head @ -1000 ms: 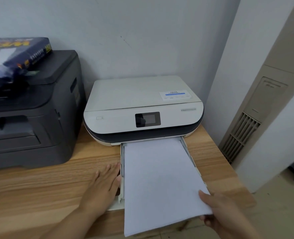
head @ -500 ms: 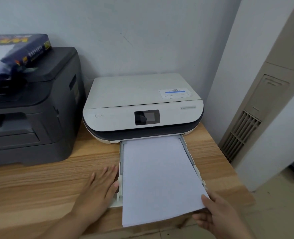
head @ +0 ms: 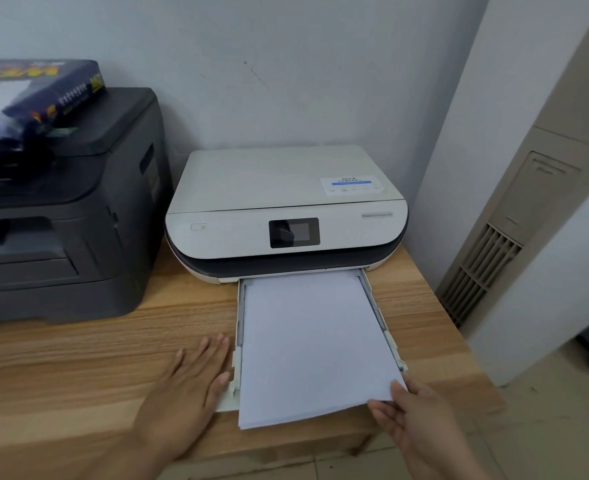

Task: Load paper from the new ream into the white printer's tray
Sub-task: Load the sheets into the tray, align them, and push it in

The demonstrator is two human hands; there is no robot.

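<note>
Paper (head: 314,344) is down in the tray (head: 240,306), far end tucked under the printer (head: 279,188). It looks mostly loaded! The near end is not yet home, though, jutting out past the tray's front lip. The right hand (head: 421,420) pinches the sheaf's near right corner. The left hand (head: 189,386) lies flat on the table (head: 78,358), fingers spread, thumb just beside the left rail. The opened ream (head: 37,88) sits on the black printer (head: 78,209), well apart.

What's left, by my read: nudge the sheaf fully in, square it, push the tray shut. The rails hem the sheets on both sides, so the only free line is straight forward. There's open room at the table's front edge for both hands, while the right edge runs near the tray.
</note>
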